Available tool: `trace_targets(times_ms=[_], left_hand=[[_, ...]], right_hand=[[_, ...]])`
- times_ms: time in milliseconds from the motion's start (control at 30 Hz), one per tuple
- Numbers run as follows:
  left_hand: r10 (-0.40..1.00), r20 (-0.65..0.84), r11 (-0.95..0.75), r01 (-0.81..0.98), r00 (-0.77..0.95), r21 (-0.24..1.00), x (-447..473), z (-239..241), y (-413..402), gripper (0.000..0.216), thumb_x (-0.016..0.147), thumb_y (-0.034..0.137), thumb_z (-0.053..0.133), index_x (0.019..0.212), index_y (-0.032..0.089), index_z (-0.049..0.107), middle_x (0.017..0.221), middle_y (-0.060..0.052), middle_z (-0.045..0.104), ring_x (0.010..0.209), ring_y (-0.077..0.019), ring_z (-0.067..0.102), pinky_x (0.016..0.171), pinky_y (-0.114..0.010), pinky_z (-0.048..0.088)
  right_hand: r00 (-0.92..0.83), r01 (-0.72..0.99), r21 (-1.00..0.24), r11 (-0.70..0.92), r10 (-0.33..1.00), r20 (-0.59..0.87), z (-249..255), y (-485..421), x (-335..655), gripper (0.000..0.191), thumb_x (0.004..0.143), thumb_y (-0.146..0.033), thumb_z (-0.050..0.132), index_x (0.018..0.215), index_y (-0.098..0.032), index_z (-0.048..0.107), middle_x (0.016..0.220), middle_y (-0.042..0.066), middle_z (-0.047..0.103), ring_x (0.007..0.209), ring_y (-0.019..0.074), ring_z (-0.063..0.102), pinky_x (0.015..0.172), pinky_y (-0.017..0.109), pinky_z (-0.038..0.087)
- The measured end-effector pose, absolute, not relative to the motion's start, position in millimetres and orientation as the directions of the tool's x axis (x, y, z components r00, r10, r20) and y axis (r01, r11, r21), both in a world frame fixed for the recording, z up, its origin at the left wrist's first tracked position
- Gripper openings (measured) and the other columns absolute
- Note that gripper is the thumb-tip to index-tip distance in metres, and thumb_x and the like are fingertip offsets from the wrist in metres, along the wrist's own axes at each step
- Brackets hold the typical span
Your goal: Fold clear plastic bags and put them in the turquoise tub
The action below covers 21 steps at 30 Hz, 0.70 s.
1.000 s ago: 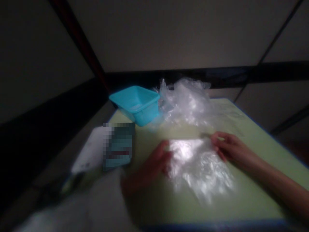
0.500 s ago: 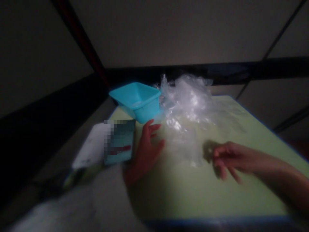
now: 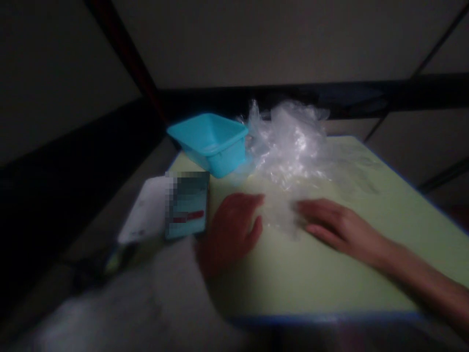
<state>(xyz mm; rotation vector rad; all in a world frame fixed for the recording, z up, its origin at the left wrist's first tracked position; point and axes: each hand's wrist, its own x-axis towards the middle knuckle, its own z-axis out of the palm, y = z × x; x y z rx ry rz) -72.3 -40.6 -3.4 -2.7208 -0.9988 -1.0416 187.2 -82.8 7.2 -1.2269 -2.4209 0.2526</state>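
A clear plastic bag (image 3: pixel 281 210) lies flat on the pale green table between my two hands. On its left side, my left hand (image 3: pixel 234 226) has its fingers stretched toward the bag and its thumb apart. From the right, my right hand (image 3: pixel 331 222) reaches to the bag's other edge, fingers extended and smeared by motion, thumb lower down. Whether either hand touches the film cannot be made out. Just behind is a crumpled heap of clear plastic bags (image 3: pixel 293 146).
A turquoise plastic tub (image 3: pixel 227 154) stands at the back left. Left of my left hand are a phone-like device (image 3: pixel 190 205) with a lit screen and a white flat object (image 3: pixel 144 210). The table (image 3: pixel 311 293) has a blue edge; dark-banded walls rise behind it.
Both hands have come closer to the flat bag, my right hand moving left and its curled fingers straightening. My left hand has turned palm down. The view has tilted slightly.
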Motion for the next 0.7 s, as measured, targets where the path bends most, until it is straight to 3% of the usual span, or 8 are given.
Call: trace_targets(times_ms=[100,300,500,700], left_hand=[[0.547,0.645,-0.794,0.575,0.533,0.197,-71,-3,-43,0.022,0.082,0.014,0.049,0.104,0.016,0.055,0.100,-0.008,0.066,0.094,-0.0225,0.060,0.088,-0.041,0.047],[0.569,0.654,-0.798,0.527,0.499,0.293,-70,-4,-42,0.017,0.079,0.011,0.050,0.093,0.018,0.055,0.093,-0.005,0.066,0.089,-0.0199,0.060,0.086,-0.038,0.048],[0.624,0.639,-0.762,0.532,0.450,0.370,-70,-2,-43,0.014,0.081,0.013,0.049,0.092,0.019,0.054,0.094,-0.004,0.065,0.090,-0.0188,0.060,0.085,-0.036,0.047],[0.673,0.573,-0.730,0.545,0.467,0.413,-69,-3,-41,0.026,0.081,0.012,0.047,0.106,0.021,0.048,0.089,-0.002,0.065,0.085,-0.0181,0.062,0.084,-0.035,0.047]], right_hand=[[-0.487,0.809,-0.231,0.540,0.837,0.251,-2,-84,176,0.057,0.092,-0.047,0.042,0.133,-0.007,0.047,0.138,0.019,0.047,0.124,0.0288,0.047,0.101,0.046,0.042],[-0.424,0.885,-0.111,0.452,0.882,0.206,-9,-77,162,0.086,0.086,-0.067,0.036,0.138,0.002,0.037,0.146,0.026,0.030,0.136,0.0348,0.027,0.108,0.052,0.028],[-0.568,0.808,-0.088,0.583,0.810,0.146,-10,-84,175,0.080,0.088,-0.062,0.039,0.144,-0.006,0.028,0.148,0.021,0.029,0.137,0.0336,0.025,0.108,0.059,0.019],[-0.620,0.738,-0.190,0.648,0.762,0.188,-6,-84,194,0.074,0.089,-0.057,0.041,0.148,-0.018,0.018,0.150,0.015,0.026,0.137,0.0319,0.027,0.108,0.060,0.019]])
